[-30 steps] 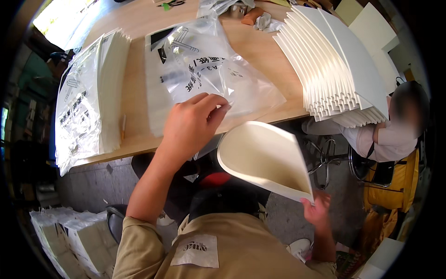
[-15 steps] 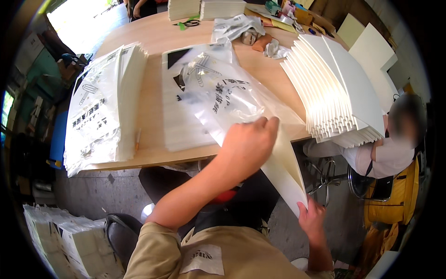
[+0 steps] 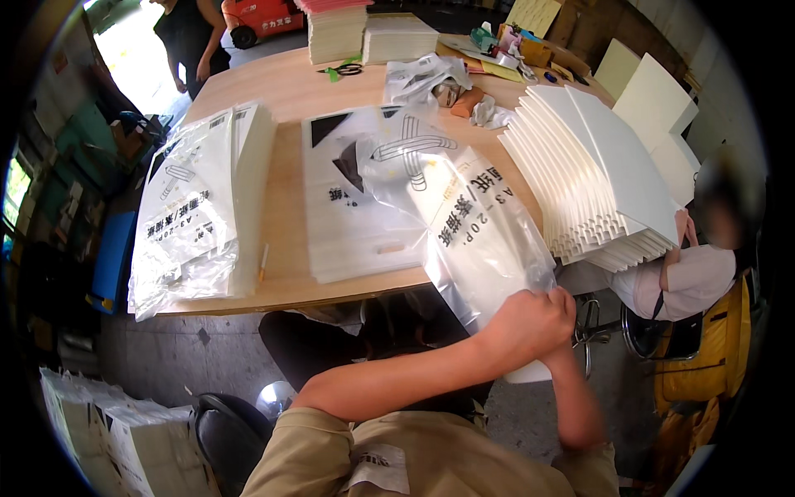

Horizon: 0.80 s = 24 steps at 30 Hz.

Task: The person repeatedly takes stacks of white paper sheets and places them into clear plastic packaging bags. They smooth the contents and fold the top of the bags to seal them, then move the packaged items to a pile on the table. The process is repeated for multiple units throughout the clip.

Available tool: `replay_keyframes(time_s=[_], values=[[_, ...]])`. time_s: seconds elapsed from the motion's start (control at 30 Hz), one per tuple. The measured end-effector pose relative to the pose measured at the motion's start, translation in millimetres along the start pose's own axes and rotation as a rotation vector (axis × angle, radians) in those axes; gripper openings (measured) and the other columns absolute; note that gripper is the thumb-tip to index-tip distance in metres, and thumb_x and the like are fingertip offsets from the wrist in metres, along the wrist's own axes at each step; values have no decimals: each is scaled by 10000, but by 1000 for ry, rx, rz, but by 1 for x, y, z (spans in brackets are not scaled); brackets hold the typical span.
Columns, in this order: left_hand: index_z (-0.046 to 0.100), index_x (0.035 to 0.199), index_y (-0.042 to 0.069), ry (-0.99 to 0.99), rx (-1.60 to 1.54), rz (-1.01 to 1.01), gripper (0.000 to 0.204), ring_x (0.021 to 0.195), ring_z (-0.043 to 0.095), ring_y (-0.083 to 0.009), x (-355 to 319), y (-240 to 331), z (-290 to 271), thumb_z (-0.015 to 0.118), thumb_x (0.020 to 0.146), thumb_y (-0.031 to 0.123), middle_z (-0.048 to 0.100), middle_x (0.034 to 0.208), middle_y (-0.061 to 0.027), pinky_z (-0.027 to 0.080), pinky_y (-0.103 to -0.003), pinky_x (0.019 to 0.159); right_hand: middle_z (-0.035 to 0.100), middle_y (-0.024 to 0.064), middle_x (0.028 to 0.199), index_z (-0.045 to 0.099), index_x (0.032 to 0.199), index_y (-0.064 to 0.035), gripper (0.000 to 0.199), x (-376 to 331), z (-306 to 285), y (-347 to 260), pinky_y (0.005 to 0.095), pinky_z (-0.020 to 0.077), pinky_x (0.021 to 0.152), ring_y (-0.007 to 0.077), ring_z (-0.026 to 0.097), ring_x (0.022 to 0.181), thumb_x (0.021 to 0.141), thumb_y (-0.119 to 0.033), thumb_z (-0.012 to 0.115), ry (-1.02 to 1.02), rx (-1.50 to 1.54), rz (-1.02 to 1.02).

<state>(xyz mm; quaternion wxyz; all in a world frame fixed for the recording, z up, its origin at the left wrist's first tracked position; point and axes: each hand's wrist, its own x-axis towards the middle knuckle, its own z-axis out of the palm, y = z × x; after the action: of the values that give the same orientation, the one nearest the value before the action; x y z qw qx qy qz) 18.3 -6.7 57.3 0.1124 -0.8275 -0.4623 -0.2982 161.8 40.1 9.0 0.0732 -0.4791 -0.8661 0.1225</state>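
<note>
While the left hand (image 3: pixel 530 323) grips the near end of the clear plastic bag (image 3: pixel 472 232), the right hand sits hidden behind it, so its grip's anyone's guess; bag trails up onto the worktop (image 3: pixel 286 207).

You wore a tan short-sleeved shirt (image 3: pixel 414 455) with a small white patch (image 3: pixel 377 465) on the chest. Your forearms were bare, and your left hand (image 3: pixel 530 319) had no glove.

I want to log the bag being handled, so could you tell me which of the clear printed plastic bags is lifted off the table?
It is the clear bag rising from the table's middle down to the left hand; the other bags lie flat.
</note>
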Motion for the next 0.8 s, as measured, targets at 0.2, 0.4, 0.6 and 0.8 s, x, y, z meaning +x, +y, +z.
replay_keyframes(time_s=[0.2,0.4,0.6,0.8], values=[[656,907,-80,-59,-40,85,281,613,627,-218,-3,29,7,626,699,107,591,743,-107,483,-302,497,670,184,974,624,1145,-20,412,63,13,-20,394,489,821,290,642,922,872,-312,723,109,336,32],[685,992,-6,-47,-44,172,306,902,617,-258,-18,28,0,637,746,170,610,986,-131,509,-325,738,696,119,946,645,1132,25,410,118,35,-39,384,497,744,208,640,821,900,-311,693,333,862,26],[282,1499,57,301,-393,-387,1280,1470,135,-462,-113,-72,-30,944,506,519,175,1552,-260,245,-575,1154,600,165,1254,517,1308,41,617,122,11,-36,389,471,939,231,584,1094,870,-332,739,263,1306,177],[294,1524,87,180,-572,-528,1118,1479,165,-443,-119,-79,-11,922,623,301,119,1589,-274,291,-520,1146,573,154,1247,463,1339,69,701,138,4,-57,376,467,983,239,564,1146,845,-314,780,116,1736,237]])
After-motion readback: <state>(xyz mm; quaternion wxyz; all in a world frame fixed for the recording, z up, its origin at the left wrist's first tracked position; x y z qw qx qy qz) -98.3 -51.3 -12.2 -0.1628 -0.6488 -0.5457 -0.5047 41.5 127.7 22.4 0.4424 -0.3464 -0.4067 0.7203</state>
